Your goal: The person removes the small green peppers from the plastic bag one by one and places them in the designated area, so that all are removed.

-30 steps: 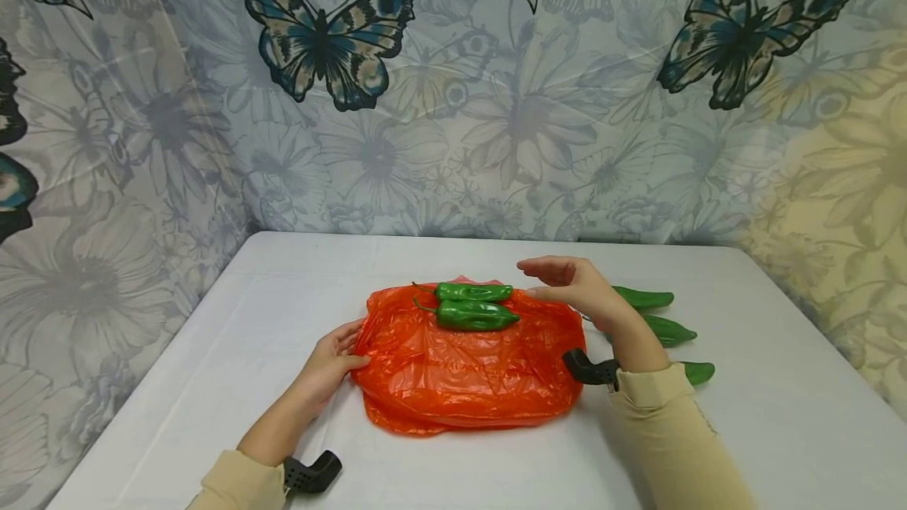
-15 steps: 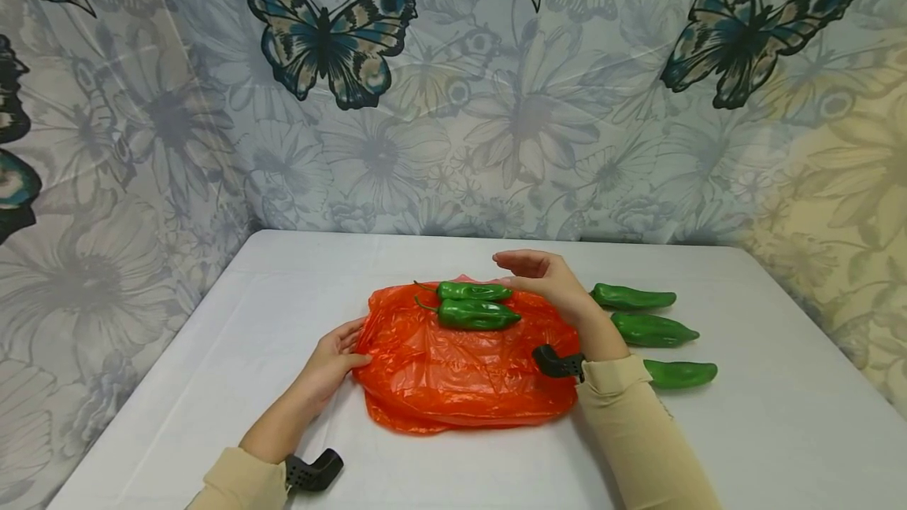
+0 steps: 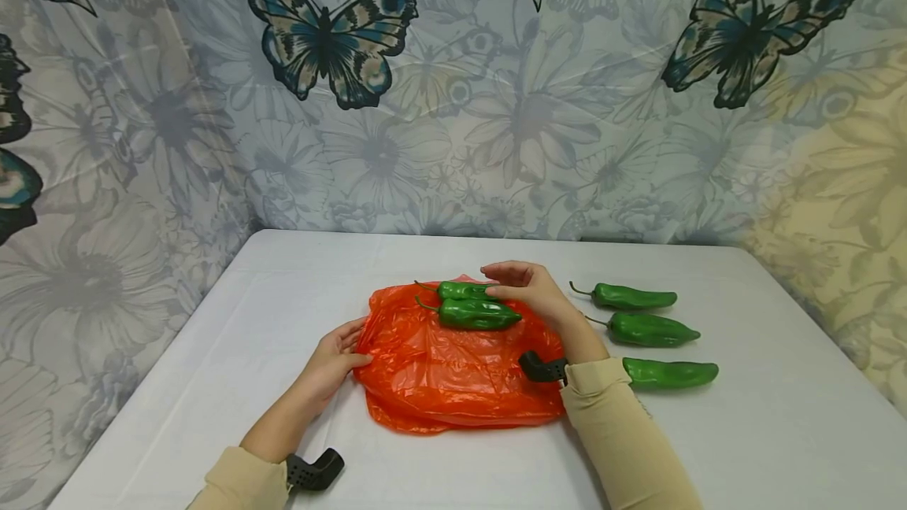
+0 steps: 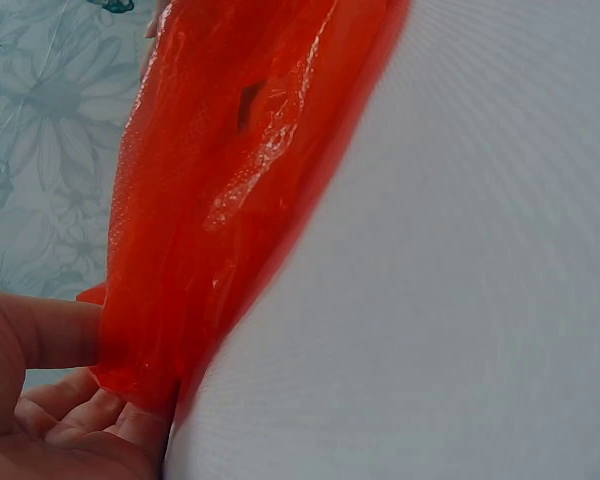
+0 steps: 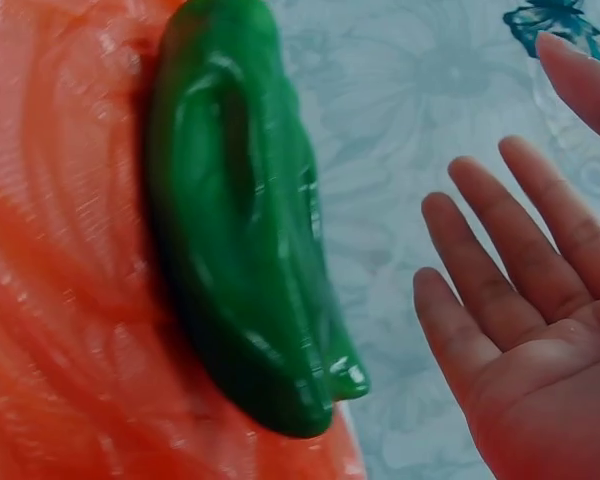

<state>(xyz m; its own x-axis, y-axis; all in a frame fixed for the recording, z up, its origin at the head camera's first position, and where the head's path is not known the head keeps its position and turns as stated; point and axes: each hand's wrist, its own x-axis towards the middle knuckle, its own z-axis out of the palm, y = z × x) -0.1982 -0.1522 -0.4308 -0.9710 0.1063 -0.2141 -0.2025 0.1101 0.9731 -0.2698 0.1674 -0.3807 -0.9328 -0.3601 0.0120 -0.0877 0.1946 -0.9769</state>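
A crinkled orange-red plastic bag (image 3: 453,376) lies flat on the table, with two green peppers on its far part. My left hand (image 3: 329,364) pinches the bag's left edge, thumb above and fingers beneath; the left wrist view shows that thumb (image 4: 60,335) against the plastic. Over the bag's far right side, my right hand (image 3: 534,293) has its fingers extended and holds nothing. Its fingertips overlap the tip of the farther pepper (image 3: 457,290). The nearer pepper (image 3: 476,315) lies just in front. In the right wrist view, the right palm (image 5: 550,380) faces the peppers, fingers spread.
Right of the bag, three more green peppers lie in a column: a far one (image 3: 636,297), a middle one (image 3: 653,330) and a near one (image 3: 669,374), whose stem end my right forearm hides. Behind the white table (image 3: 283,282) hangs a butterfly-print cloth (image 3: 510,101).
My right hand has moved left across the bag to the farther pepper's tip, uncovering more of the peppers on the right. The left hand keeps its hold on the bag's edge.
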